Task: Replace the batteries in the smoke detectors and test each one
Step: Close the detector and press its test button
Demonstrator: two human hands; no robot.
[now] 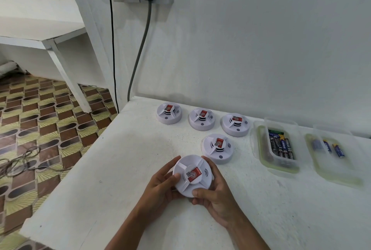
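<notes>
- Both hands cradle a round white plastic smoke detector with a red label (192, 175) just above the white table; the left hand (160, 183) curls round its left rim with the thumb pressed on the face, and the right hand (215, 191) wraps the right and near edge, thumb on the rim.
- Opposed grips like this suit twisting the smooth, ribbed disc off its base to reach the battery, so I judge the opening step is just beginning.
- Just beyond the right fingertips sits a second identical white detector (217, 148), face up.
- Farther past the fingers, three more white detectors (201, 118) stand in a row by the wall, apparently waiting their turn.
- Right of the right hand, well apart, a clear plastic tub of dark cylindrical batteries (278, 147) lies open, probably one sorted supply.
- Beyond it, a second clear tub with three blue batteries (332, 155) keeps another lot separate.
- Everything rests on a rough, white-painted tabletop (124, 169).
</notes>
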